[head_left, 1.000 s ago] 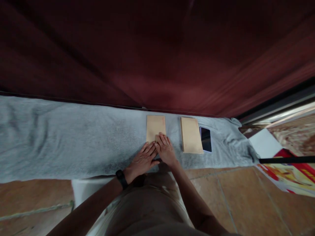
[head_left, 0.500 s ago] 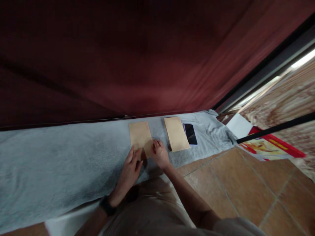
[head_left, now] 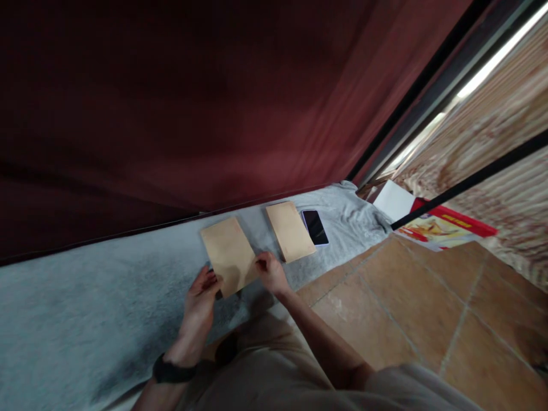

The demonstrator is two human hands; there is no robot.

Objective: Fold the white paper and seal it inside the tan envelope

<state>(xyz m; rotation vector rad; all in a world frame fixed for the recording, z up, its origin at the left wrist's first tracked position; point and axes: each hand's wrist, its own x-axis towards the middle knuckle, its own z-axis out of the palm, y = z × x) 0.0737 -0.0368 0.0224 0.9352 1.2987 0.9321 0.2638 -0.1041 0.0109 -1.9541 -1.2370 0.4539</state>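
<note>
A tan paper envelope (head_left: 228,253) is lifted a little off the grey cloth (head_left: 107,297). My left hand (head_left: 200,299) pinches its near left corner, fingers closed on the edge. My right hand (head_left: 269,271) grips its near right corner, fingers curled. A black band sits on my left wrist. To the right lies a stack of tan envelopes (head_left: 290,230) on the cloth, and a dark phone (head_left: 315,226) lies beside that stack.
A dark red curtain (head_left: 214,103) hangs behind the cloth. Brown floor tiles (head_left: 406,308) spread to the right. A white sheet (head_left: 394,201) and a red and yellow printed paper (head_left: 440,228) lie at the far right under a black bar (head_left: 471,180).
Both hands went from pressing flat on the envelope to gripping its near corners and raising it. The view has swung, so everything sits further left.
</note>
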